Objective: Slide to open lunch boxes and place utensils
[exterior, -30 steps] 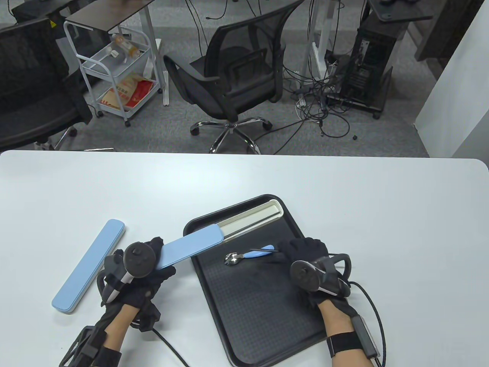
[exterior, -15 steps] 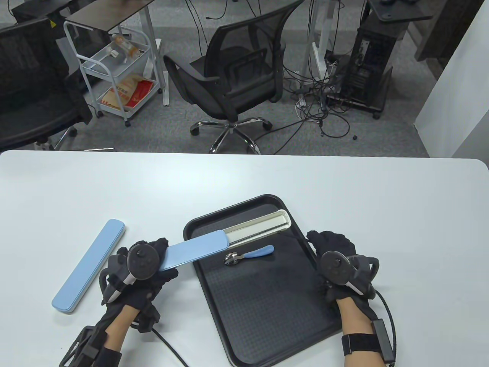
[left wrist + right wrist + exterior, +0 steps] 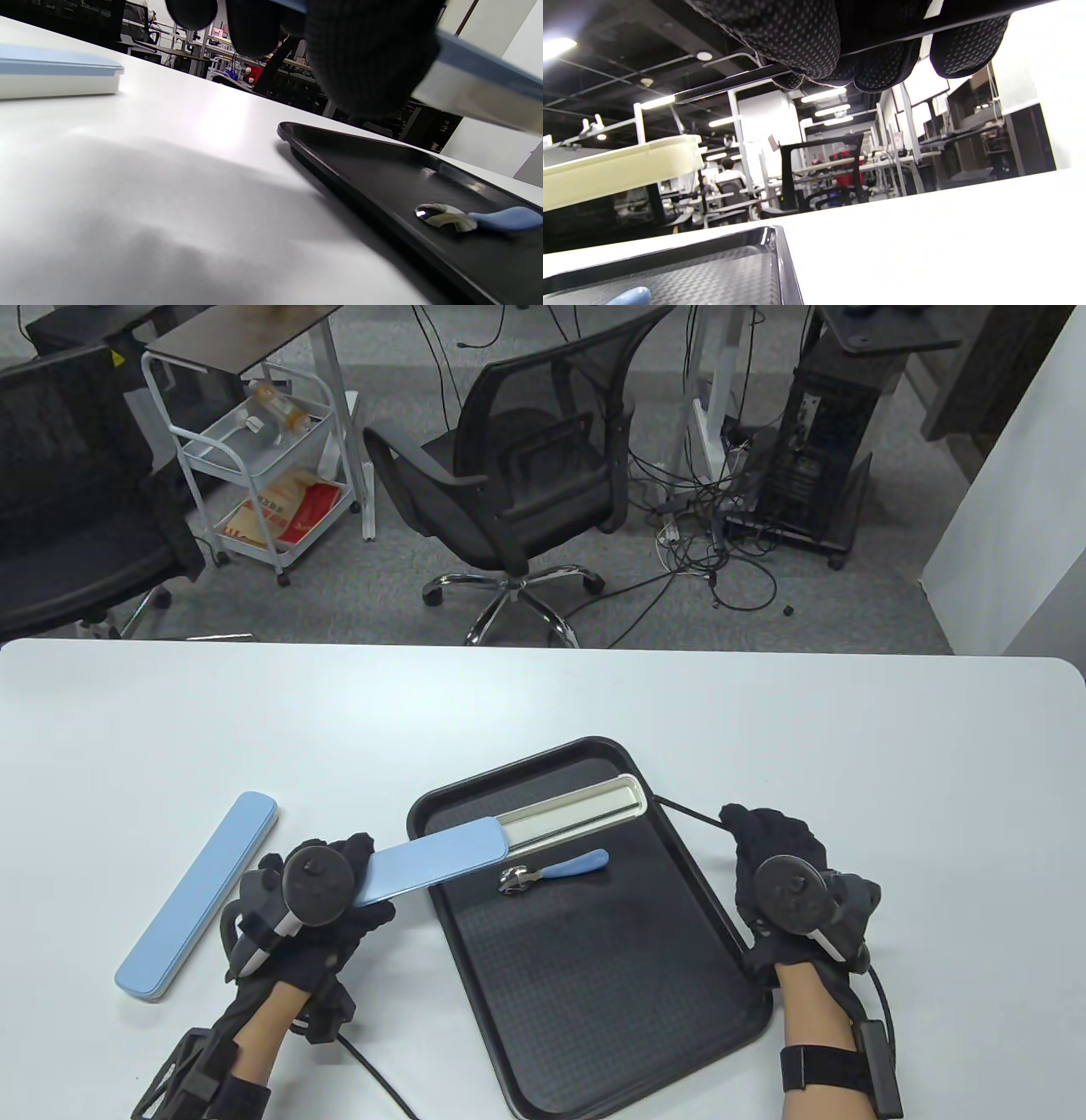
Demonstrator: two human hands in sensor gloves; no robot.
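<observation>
On the white bench (image 3: 543, 704) lies a black tray (image 3: 594, 984). The left hand (image 3: 314, 916) holds the near end of a lunch box whose blue lid (image 3: 433, 857) is slid partly back, so the cream box (image 3: 577, 810) shows open at its far end over the tray. The left fingers (image 3: 369, 55) are curled around the lid end; in the left wrist view the box is lifted above the bench, tilted up from the tray. A spoon (image 3: 551, 871) with a blue handle lies on the tray, just beside the open box, with its metal bowl toward the left. A second lunch box (image 3: 199, 895), closed, lies flat on the bench to the left of the left hand. The right hand (image 3: 785, 882) is at the right edge of the tray, and its fingers (image 3: 806, 34) pinch a thin black stick (image 3: 691, 813), maybe a chopstick, which points toward the far end of the open box. Beyond the bench stands an office chair (image 3: 526, 475).
</observation>
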